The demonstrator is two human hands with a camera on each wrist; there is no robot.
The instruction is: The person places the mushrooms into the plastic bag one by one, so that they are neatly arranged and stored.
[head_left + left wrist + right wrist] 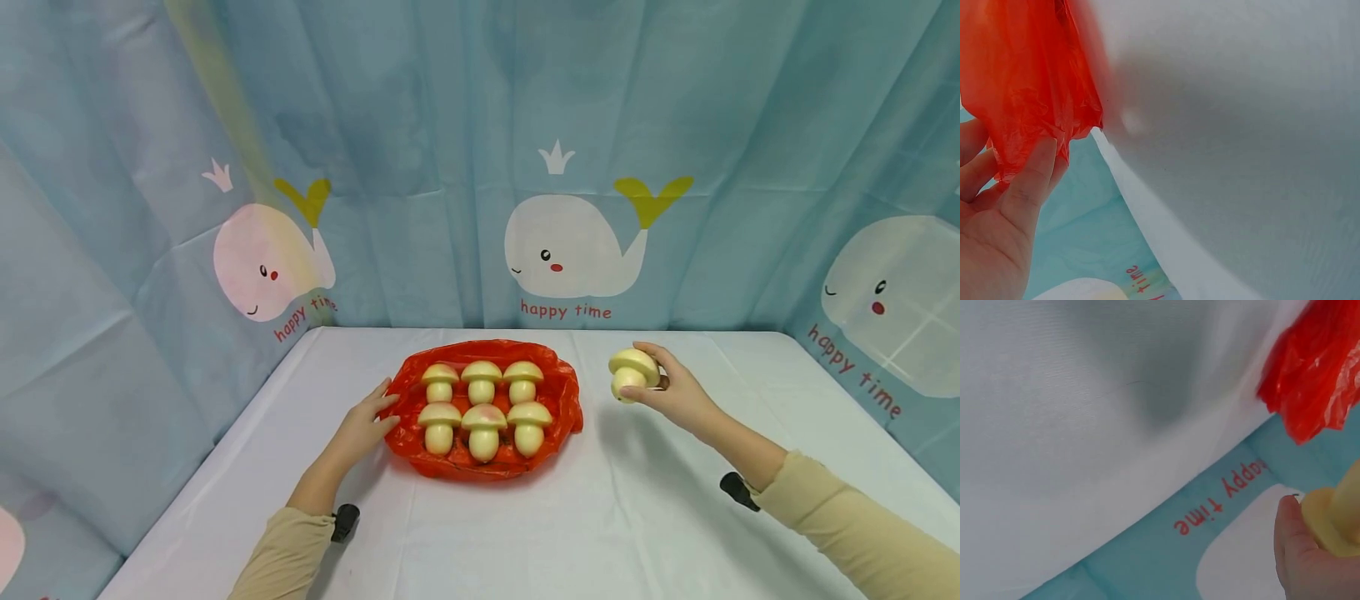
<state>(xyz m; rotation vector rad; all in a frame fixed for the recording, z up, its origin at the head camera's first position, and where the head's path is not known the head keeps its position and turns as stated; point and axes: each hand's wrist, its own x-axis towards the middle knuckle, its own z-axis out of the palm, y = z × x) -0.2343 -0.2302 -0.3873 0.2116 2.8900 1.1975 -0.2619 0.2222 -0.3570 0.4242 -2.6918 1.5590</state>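
Over the right part of the table, my right hand [678, 396] grips a pale yellow mushroom [633, 371] between thumb and fingers. Its cap is up and the stem tilts slightly. Part of this mushroom [1329, 515] also shows at the edge of the right wrist view. My left hand [363, 429] is at the left rim of a red plastic bag [480, 473], fingers spread and touching it. Spread into a tray-like shape, the bag bears several similar mushrooms [482, 382] in two rows, caps toward the back, some with a pinkish blush.
A white cloth [480, 542] covers the table. Behind and beside it hangs a blue curtain [450, 125] with whale prints. Dark wrist devices [345, 522] sit at both sleeves.
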